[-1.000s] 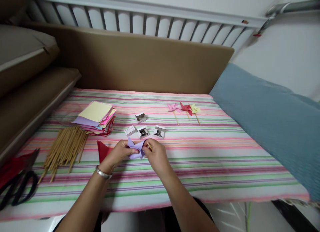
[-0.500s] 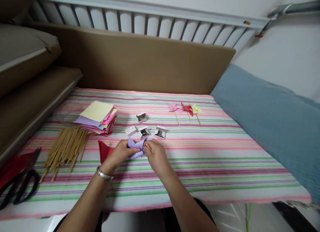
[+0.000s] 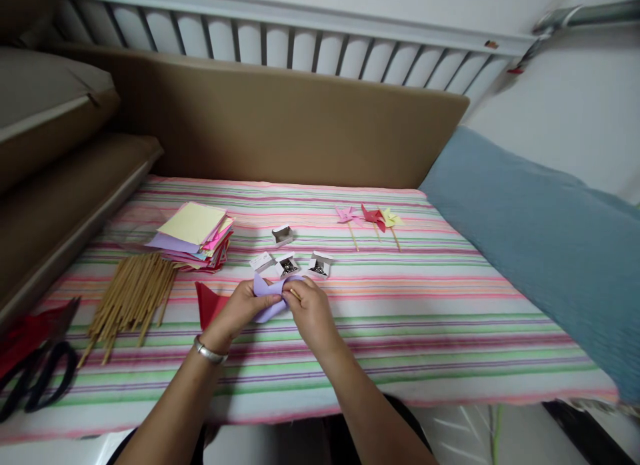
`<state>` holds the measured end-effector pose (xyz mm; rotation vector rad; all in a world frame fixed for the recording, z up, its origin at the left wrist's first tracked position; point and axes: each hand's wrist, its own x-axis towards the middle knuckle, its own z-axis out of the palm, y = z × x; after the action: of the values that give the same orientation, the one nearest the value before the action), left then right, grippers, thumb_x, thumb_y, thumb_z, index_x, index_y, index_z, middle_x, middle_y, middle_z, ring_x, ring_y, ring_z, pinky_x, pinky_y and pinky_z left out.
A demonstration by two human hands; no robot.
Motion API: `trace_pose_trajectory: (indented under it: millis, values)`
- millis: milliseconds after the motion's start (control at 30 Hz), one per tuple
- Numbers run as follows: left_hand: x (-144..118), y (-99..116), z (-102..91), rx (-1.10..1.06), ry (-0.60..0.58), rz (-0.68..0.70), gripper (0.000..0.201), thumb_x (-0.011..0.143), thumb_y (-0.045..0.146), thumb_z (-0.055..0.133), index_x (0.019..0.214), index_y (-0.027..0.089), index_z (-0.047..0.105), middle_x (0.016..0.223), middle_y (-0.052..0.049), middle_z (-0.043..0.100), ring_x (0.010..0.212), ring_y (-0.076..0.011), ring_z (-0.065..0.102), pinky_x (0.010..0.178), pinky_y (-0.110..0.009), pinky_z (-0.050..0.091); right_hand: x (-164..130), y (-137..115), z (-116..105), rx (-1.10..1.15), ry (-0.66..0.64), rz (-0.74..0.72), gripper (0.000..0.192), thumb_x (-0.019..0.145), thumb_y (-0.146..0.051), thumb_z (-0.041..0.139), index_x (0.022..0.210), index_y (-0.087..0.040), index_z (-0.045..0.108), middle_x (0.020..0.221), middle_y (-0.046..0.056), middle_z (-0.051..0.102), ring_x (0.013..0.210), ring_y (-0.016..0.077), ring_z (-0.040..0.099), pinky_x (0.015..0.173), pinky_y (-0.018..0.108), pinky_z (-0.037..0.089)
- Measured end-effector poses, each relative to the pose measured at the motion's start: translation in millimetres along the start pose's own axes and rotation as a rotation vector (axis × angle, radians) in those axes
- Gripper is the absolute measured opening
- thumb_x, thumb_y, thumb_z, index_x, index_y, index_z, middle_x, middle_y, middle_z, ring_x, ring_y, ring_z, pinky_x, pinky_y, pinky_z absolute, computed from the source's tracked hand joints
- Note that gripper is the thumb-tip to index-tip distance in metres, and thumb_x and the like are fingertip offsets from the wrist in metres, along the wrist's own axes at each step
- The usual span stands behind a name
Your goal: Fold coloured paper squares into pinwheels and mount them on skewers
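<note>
A purple paper pinwheel with folded blades is held between my two hands, low over the striped cloth. My left hand pinches its left side, thumb on top. At its right side my right hand is closed, fingertips at the paper's middle; a short bit of a wooden stick shows between its fingers, the rest hidden. Just beyond the hands stand small white boxes, two of them holding small metal pieces. A red paper piece lies left of my left hand.
A stack of coloured paper squares and a pile of wooden sticks lie on the left. Black-handled scissors rest at the near left. Three finished-looking pinwheels lie at the back right. A brown board stands behind.
My right fingertips have shifted slightly left and up over the middle of the purple paper, and its right-hand folds sit a little differently. Both hands keep their hold.
</note>
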<state>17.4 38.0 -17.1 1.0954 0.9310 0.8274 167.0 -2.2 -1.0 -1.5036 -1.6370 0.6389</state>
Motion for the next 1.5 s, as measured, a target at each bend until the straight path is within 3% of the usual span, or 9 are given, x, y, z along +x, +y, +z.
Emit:
trace_pose_trajectory:
  millis: [167, 267, 367, 567, 733, 967, 1300, 1500]
  values:
    - [1, 1, -1.3, -0.082, 0.042, -0.016, 0.031, 0.054, 0.03, 0.081, 0.079, 0.013, 0.072, 0.07, -0.003, 0.07, 0.064, -0.0162, 0.061, 0.064, -0.026, 0.046, -1, 7, 2, 0.186, 0.038, -0.006, 0.014, 0.08, -0.019, 0.054, 0.086, -0.024, 0.066, 0.087, 0.003, 0.063, 0.082, 0.0176, 0.058, 0.072, 0.028, 0.045]
    - [1, 4, -3.2, -0.143, 0.074, -0.014, 0.031, 0.053, 0.028, 0.082, 0.077, 0.012, 0.072, 0.07, -0.004, 0.071, 0.063, -0.016, 0.061, 0.062, -0.025, 0.046, 1, 10, -1, 0.358, 0.077, 0.113, 0.012, 0.079, -0.026, 0.056, 0.088, -0.022, 0.062, 0.086, 0.004, 0.065, 0.077, 0.0179, 0.061, 0.067, 0.028, 0.048]
    - [0, 6, -3.9, -0.19, 0.062, -0.015, 0.029, 0.053, 0.027, 0.082, 0.077, 0.013, 0.072, 0.07, -0.003, 0.071, 0.064, -0.0156, 0.061, 0.063, -0.025, 0.046, 5, 12, -4, 0.443, 0.11, 0.246, 0.022, 0.073, -0.031, 0.063, 0.092, -0.02, 0.059, 0.088, 0.005, 0.066, 0.073, 0.018, 0.063, 0.066, 0.029, 0.049]
    - [-1, 3, 1.4, -0.181, 0.025, -0.023, 0.024, 0.057, 0.026, 0.08, 0.076, 0.013, 0.072, 0.066, -0.001, 0.07, 0.059, -0.0128, 0.059, 0.06, -0.023, 0.043, 11, 12, 2, 0.514, -0.08, 0.266, 0.016, 0.067, -0.032, 0.066, 0.07, -0.017, 0.06, 0.071, 0.002, 0.064, 0.07, 0.0169, 0.059, 0.068, 0.029, 0.046]
    - [1, 1, 1.6, -0.141, 0.076, -0.021, 0.029, 0.053, 0.026, 0.082, 0.076, 0.012, 0.072, 0.068, -0.003, 0.07, 0.062, -0.0144, 0.06, 0.063, -0.024, 0.044, 12, 8, 8, 0.528, -0.035, 0.314, 0.016, 0.063, -0.029, 0.065, 0.06, -0.018, 0.053, 0.057, -0.003, 0.054, 0.058, 0.0124, 0.051, 0.06, 0.026, 0.041]
    - [5, -6, -1.6, -0.189, 0.094, -0.049, 0.031, 0.048, 0.022, 0.084, 0.072, 0.012, 0.068, 0.064, 0.0, 0.068, 0.059, -0.0118, 0.057, 0.061, -0.022, 0.042, 14, 8, 8, 0.545, -0.003, 0.384, 0.017, 0.061, -0.03, 0.066, 0.059, -0.018, 0.055, 0.056, -0.004, 0.053, 0.054, 0.0113, 0.048, 0.055, 0.025, 0.037]
    - [5, -6, -3.9, -0.193, 0.073, -0.024, 0.028, 0.049, 0.019, 0.083, 0.069, 0.013, 0.065, 0.061, 0.002, 0.064, 0.057, -0.0098, 0.055, 0.059, -0.021, 0.039, 12, 5, 5, 0.586, -0.03, 0.368, 0.015, 0.062, -0.028, 0.067, 0.06, -0.017, 0.058, 0.057, -0.004, 0.055, 0.055, 0.0108, 0.048, 0.057, 0.025, 0.038]
    - [1, 0, -5.3, -0.136, 0.057, 0.045, 0.025, 0.051, 0.021, 0.082, 0.068, 0.013, 0.065, 0.055, 0.003, 0.061, 0.05, -0.008, 0.05, 0.05, -0.019, 0.034, 10, 0, 0, 0.646, -0.046, 0.274, 0.012, 0.065, -0.027, 0.067, 0.07, -0.016, 0.063, 0.068, 0.0, 0.062, 0.065, 0.0133, 0.055, 0.064, 0.026, 0.042]
